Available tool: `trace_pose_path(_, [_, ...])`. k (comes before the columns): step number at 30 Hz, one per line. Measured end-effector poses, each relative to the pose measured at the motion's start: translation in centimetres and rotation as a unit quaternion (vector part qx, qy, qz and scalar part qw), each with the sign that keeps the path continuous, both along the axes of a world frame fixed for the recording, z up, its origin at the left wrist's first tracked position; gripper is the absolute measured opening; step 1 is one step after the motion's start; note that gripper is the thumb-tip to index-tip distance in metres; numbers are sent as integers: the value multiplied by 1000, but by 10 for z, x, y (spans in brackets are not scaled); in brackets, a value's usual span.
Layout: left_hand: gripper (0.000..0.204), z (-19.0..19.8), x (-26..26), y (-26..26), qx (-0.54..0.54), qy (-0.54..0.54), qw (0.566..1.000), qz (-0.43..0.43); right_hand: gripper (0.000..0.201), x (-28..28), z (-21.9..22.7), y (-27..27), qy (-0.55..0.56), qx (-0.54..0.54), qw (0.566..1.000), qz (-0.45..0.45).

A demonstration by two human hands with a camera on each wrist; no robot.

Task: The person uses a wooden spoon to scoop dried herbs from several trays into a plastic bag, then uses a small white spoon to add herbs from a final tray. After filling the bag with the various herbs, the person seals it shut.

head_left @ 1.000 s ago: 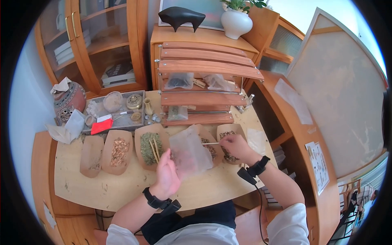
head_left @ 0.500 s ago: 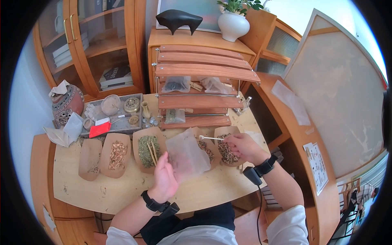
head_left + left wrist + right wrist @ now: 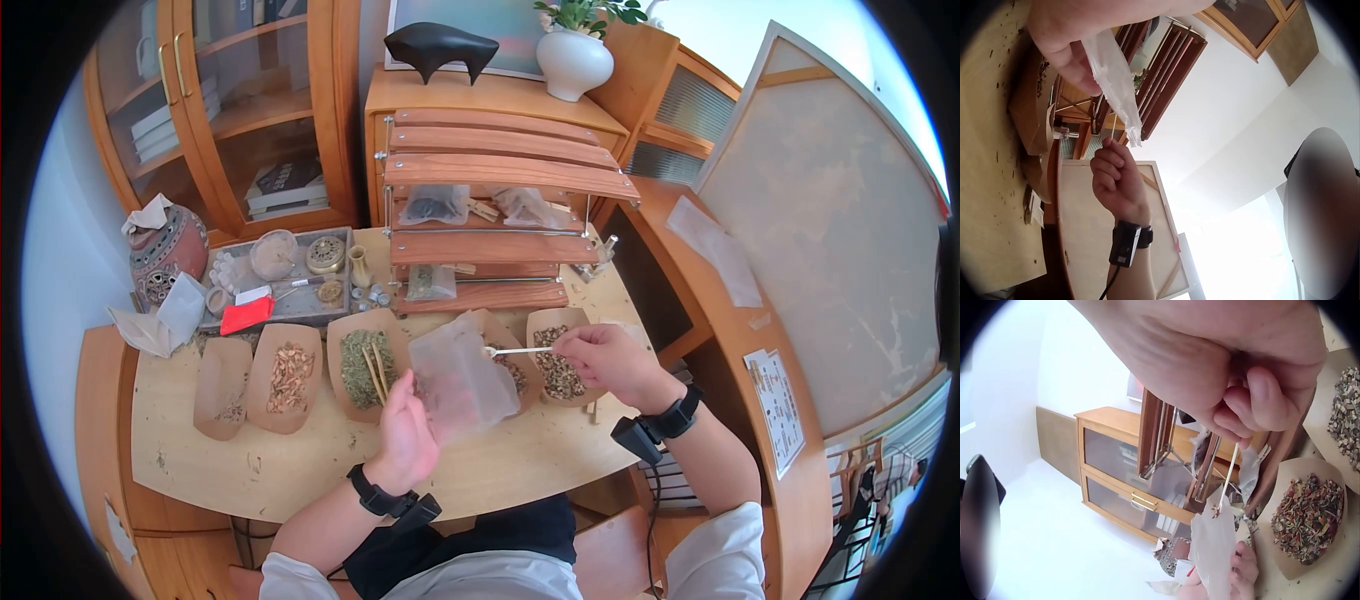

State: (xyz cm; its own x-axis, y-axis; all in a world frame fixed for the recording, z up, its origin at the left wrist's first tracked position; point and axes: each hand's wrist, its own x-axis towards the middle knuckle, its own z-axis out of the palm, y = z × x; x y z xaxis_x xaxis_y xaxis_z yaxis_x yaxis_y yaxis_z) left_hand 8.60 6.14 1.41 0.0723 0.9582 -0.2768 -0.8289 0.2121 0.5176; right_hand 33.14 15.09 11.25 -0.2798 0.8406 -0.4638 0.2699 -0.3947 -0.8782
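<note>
My left hand (image 3: 408, 430) holds a translucent white pouch (image 3: 460, 380) up over the table, its mouth towards the right. Between thumb and fingers my right hand (image 3: 612, 362) pinches a thin white stick-like scoop (image 3: 522, 351), level in the head view. Its tip is right at the pouch's mouth, and in the right wrist view small brown bits (image 3: 1216, 512) show on it. Below the right hand stands a paper tray (image 3: 537, 322) of mixed dried herbs. Another herb tray (image 3: 492, 322) is partly hidden behind the pouch. In the left wrist view, the pouch (image 3: 1113, 78) hangs from my left fingers.
Leftward stand a tray (image 3: 368, 324) of green herbs with wooden tongs (image 3: 376, 370), a tray (image 3: 265, 385) of wood chips and a tray (image 3: 212, 375) with few scraps. Behind are a wooden rack (image 3: 490, 247) with bagged herbs and a grey tray (image 3: 349, 270) of small vessels.
My right hand has shifted to the right, showing more of the scoop. The scoop's tip rose slightly, then lowered back at the pouch's mouth. My left hand and the pouch stay nearly still.
</note>
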Motion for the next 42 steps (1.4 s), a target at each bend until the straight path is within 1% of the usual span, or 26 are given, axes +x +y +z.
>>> trace_pose_path(1, [48, 1, 0, 0, -1, 1, 1000, -1, 17, -2, 0, -2, -5, 4, 1000, 3])
trace_pose_path(3, [48, 2, 0, 0, -4, 4, 1000, -1, 18, -7, -2, -7, -72, 97, 992, 20])
trace_pose_path(5, [48, 0, -1, 0, 2, -2, 1000, -7, 19, -12, -1, -14, -123, 189, 973, 39])
trace_pose_path(7, [48, -1, -2, 0, 5, -5, 1000, -9, 20, -17, 3, -23, -159, 280, 945, 58])
trace_pose_path(10, [48, -1, -2, 0, 5, -9, 1000, -7, 18, -12, 0, -22, -164, 334, 928, 32])
trace_pose_path(13, [48, -2, -3, 0, 5, -18, 1000, -5, 15, 6, -8, -8, -189, 334, 923, -3])
trace_pose_path(16, [48, -3, -4, 0, 5, -22, 1000, 0, 16, 23, -26, 1, -268, 317, 909, 42])
trace_pose_path(19, [48, -2, -3, 0, 2, -23, 1000, 6, 17, 21, -36, -3, -313, 313, 895, 59])
trace_pose_path(22, [48, -4, -3, -1, 1, -21, 1000, 1, 18, 17, -57, -2, -285, 304, 906, 69])
trace_pose_path(25, [48, -3, -2, 0, 0, -15, 1000, 6, 19, 10, -75, 5, -258, 270, 925, 65])
trace_pose_path(28, [48, -3, -2, 1, -2, -12, 1000, 13, 20, 5, -92, 13, -188, 271, 942, 65])
trace_pose_path(29, [48, -3, -2, 1, -1, -11, 1000, 15, 19, 3, -93, 14, -154, 185, 969, 44])
trace_pose_path(30, [48, -3, -2, 1, -1, -10, 1000, 17, 18, -1, -88, 14, -119, 98, 988, 23])
trace_pose_path(31, [48, -4, -2, 1, -1, -8, 1000, 17, 18, -4, -84, 14, -83, 9, 997, 1])
trace_pose_path(34, [48, -5, -3, 2, -2, -8, 1000, 19, 15, -8, -79, 12, -22, -47, 999, -7])
trace_pose_path(40, [48, -1, -3, 0, -4, -15, 1000, 18, 12, -4, -69, 9, 47, -82, 995, -29])
trace_pose_path(42, [48, -1, -3, -1, -9, -10, 1000, 21, 11, 1, -64, 11, 53, -79, 995, -41])
